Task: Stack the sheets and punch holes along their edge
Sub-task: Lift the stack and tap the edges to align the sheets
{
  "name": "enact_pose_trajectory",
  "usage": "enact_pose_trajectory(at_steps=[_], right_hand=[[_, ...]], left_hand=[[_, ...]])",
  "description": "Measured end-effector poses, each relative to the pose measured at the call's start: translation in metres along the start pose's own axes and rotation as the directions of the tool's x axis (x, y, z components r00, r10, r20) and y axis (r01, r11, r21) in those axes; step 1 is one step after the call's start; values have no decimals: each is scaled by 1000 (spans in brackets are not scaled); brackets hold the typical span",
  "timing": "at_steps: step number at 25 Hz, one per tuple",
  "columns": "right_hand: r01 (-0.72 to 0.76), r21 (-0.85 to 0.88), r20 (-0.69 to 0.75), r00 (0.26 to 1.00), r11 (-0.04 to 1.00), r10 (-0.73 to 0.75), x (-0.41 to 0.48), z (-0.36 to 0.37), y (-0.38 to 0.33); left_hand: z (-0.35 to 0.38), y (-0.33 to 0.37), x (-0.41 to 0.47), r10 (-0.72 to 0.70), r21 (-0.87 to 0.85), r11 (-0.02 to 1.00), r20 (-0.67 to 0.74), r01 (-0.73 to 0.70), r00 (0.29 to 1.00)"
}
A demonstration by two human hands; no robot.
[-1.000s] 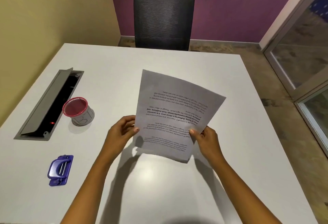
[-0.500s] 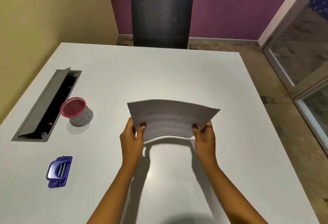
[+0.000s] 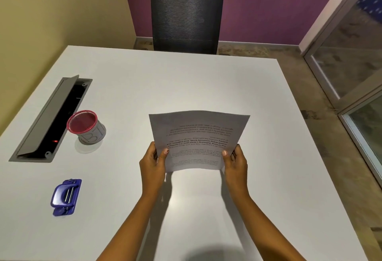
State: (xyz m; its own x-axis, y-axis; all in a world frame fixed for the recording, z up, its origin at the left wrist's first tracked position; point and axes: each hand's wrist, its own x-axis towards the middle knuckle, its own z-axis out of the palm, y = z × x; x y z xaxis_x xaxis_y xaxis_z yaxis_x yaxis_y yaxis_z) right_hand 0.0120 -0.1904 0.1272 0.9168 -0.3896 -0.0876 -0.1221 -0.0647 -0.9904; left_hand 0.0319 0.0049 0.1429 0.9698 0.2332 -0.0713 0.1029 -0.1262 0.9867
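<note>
Along the left edge of the desk (image 3: 186,78) the cable tray (image 3: 51,119) lies with its flap open and a small red light showing inside. Just right of it stands the mesh pen cup (image 3: 87,127) with a red rim. Toward the near left corner the blue hole punch (image 3: 65,197) sits untouched, well apart from the hands.

Nearer the middle of the desk, toward the near edge, the left hand (image 3: 153,167) is closed on the left side of the sheets (image 3: 198,140), thumb on the printed face and fingers behind. The right hand (image 3: 235,164) grips the right side the same way. The print reads upside down to the wearer.

What changes here: a second ago the paper was skewed, one corner pointing at the near edge, held low by both hands; half a second ago it was tipped almost flat and bowed. Now it stands squarer to the desk edges, its far edge level and its near edge bowed in a shallow arch between the hands; whether that edge rests on the desk is unclear. How many sheets are in the bundle cannot be told.

That suggests the squaring-up step is under way or nearly done. Punching has not begun; one hand would have to let go and reach to the near left corner for the punch.
</note>
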Motion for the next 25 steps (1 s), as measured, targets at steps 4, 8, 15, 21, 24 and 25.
enact_pose_trajectory(at_steps=[4, 8, 15, 21, 24, 25], right_hand=[[-15, 55, -17, 1000, 998, 16, -1, -1, 1], [-37, 38, -5, 999, 999, 37, -5, -1, 4], [-26, 8, -13, 1000, 1000, 26, -5, -4, 9], [-28, 32, -26, 999, 999, 29, -5, -6, 11], [-50, -2, -11, 999, 999, 50, -5, -7, 17], [-54, -15, -15, 998, 998, 54, -5, -8, 17]], left_hand=[[-1, -1, 0, 30, -16, 999, -20, -31, 999], [-1, -8, -2, -15, -18, 1000, -12, 15, 1000], [-1, -10, -12, -39, -16, 999, -19, 39, 999], [2, -14, -15, -45, -27, 999, -17, 44, 999], [4, -18, -15, -59, -18, 998, -22, 59, 998], [4, -18, -14, -52, -6, 999, -34, 52, 998]])
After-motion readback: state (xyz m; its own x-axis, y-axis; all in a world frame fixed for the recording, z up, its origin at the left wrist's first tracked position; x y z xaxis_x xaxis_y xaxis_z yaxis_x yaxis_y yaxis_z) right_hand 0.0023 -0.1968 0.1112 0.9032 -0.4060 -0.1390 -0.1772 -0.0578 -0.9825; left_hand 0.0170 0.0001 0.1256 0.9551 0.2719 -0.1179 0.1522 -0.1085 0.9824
